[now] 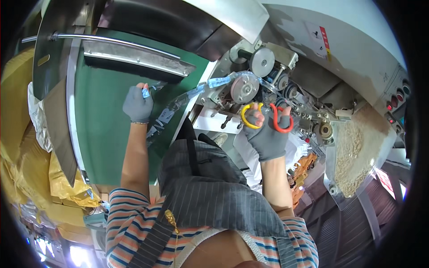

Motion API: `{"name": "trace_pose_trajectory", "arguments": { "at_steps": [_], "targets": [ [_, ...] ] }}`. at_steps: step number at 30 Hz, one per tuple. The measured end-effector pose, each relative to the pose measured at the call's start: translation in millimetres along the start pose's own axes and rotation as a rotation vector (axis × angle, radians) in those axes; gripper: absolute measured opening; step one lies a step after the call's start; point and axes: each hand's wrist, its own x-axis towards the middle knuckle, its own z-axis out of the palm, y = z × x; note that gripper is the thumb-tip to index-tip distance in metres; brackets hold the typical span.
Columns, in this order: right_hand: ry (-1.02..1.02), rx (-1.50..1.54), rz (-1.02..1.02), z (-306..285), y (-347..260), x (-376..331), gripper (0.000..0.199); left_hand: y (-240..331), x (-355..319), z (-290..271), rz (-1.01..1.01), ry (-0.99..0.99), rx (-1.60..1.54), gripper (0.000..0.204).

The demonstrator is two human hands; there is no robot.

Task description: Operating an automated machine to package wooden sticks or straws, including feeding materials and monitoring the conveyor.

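Note:
My left hand [136, 107], in a grey fingertip-less glove, is closed over the green belt [105, 147]. Its thumb and fingers pinch a small clear-and-blue plastic packet piece [146, 93]. My right hand [268, 139], gloved the same way, has its fingers through the loops of scissors [291, 124], one handle yellow and one red. Their blades cannot be made out against the machine. A strip of clear-and-blue packets [195, 92] comes off the metal rollers [245, 88] and trails down onto the belt between my hands.
A metal bar [134, 58] crosses the belt's far end. Right of the rollers are machine parts, a hopper of pale granules [351, 152] and a panel with red buttons [394, 102]. Yellow sacks [27, 165] and a cardboard sheet [60, 129] stand on the left.

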Motion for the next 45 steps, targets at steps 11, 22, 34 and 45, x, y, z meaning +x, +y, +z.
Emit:
{"name": "trace_pose_trajectory", "arguments": {
  "at_steps": [11,22,34,45],
  "targets": [
    [0.076,0.023,-0.009,0.0,-10.2,11.0,0.088,-0.3,1.8,0.4,0.048,0.070,-0.043,0.009],
    [0.140,-0.338,0.106,-49.1,-16.1,-40.2,0.052,-1.2,-3.4,6.1,-0.050,-0.036,0.060,0.012],
    [0.822,-2.023,-0.743,-399.3,-80.5,-70.4,0.036,8.8,1.9,-11.5,-0.016,-0.069,0.101,0.028],
    [0.806,-1.938,-0.615,-491.6,-163.4,-16.1,0.037,43.6,-66.4,-66.0,-0.088,-0.109,-0.138,0.027]
  ]
}}
